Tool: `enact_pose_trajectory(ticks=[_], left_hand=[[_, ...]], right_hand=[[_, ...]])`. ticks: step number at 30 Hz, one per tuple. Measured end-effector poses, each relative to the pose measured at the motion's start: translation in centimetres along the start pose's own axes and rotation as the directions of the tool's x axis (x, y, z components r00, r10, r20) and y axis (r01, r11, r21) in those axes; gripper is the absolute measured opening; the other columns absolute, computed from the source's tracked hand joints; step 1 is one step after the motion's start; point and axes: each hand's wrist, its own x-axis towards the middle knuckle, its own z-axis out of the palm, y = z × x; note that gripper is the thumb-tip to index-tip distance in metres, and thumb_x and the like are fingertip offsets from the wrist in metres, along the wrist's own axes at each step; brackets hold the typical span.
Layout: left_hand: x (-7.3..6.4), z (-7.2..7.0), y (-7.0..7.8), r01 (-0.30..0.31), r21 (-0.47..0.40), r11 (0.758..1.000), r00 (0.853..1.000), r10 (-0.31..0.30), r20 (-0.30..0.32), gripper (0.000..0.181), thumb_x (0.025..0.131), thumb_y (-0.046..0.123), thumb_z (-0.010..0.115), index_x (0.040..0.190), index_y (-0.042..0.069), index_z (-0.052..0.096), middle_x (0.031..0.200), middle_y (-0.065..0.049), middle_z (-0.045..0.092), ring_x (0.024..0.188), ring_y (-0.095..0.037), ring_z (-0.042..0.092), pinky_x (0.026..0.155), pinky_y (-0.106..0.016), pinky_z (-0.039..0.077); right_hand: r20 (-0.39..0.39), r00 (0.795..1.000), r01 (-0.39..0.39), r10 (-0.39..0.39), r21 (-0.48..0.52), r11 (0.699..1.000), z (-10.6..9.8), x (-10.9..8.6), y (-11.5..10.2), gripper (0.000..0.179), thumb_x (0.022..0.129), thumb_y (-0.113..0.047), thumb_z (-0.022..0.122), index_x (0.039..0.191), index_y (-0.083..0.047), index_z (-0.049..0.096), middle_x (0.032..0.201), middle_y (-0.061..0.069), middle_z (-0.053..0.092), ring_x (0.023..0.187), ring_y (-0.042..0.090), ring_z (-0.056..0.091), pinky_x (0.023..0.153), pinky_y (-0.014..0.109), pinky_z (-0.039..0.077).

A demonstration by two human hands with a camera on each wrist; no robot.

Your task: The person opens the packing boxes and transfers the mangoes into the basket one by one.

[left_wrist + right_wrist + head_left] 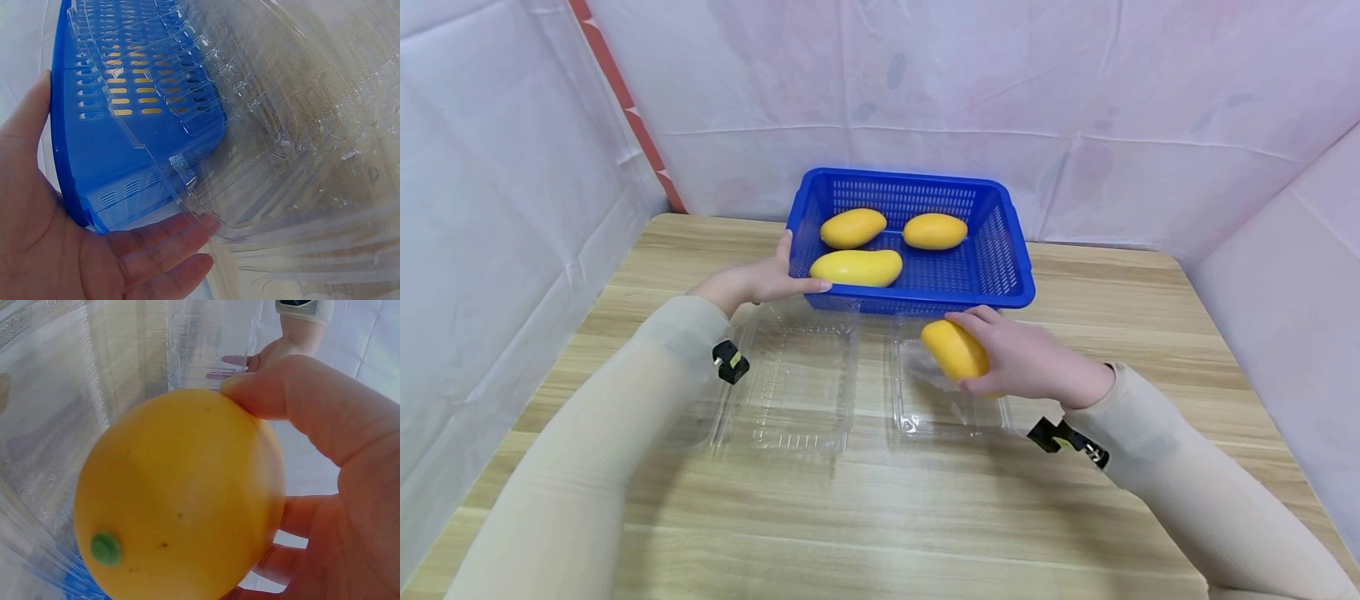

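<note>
My right hand (1022,354) grips a yellow-orange mango (953,350) above a clear plastic box (917,408). In the right wrist view the mango (181,494) shows a green stem end, with the thumb on its upper side and fingers behind. My left hand (767,279) rests at the near left corner of a blue basket (917,296), thumb along the front rim and fingers spread. The left wrist view has this hand (75,250) touching the basket (125,150), its fingers fairly straight beside the clear plastic. Three yellow mangoes lie in the basket, one longer mango (857,268) in front.
Another clear plastic box (805,383) stands on the wooden table (880,517) left of the first, with more clear plastic (688,425) beside it under my left forearm. White patterned cloth (940,83) hangs behind the basket and along both sides.
</note>
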Motion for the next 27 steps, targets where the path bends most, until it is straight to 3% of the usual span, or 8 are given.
enact_pose_trajectory(ticks=[9,27], left_hand=[[-0.06,-0.03,0.03,0.003,0.012,1.000,1.000,-0.003,0.001,0.121,0.077,0.072,0.053,0.136,0.018,-0.039,0.152,-0.019,-0.016,0.130,-0.040,0.031,0.095,-0.056,0.037],[-0.01,-0.08,0.03,-0.001,-0.006,1.000,1.000,0.001,0.008,0.121,0.078,0.071,0.053,0.135,0.019,-0.040,0.151,-0.017,-0.022,0.132,-0.040,0.026,0.096,-0.056,0.035]], right_hand=[[0.007,1.000,0.005,-0.005,0.013,1.000,-0.24,0.08,0.04,0.082,0.072,-0.029,0.076,0.139,-0.001,0.038,0.129,0.014,0.046,0.086,0.022,0.054,0.070,0.036,0.049],[0.026,1.000,0.006,-0.006,0.009,1.000,-0.86,0.45,0.19,0.081,0.073,-0.028,0.075,0.140,-0.001,0.038,0.127,0.013,0.047,0.083,0.020,0.054,0.069,0.033,0.049]])
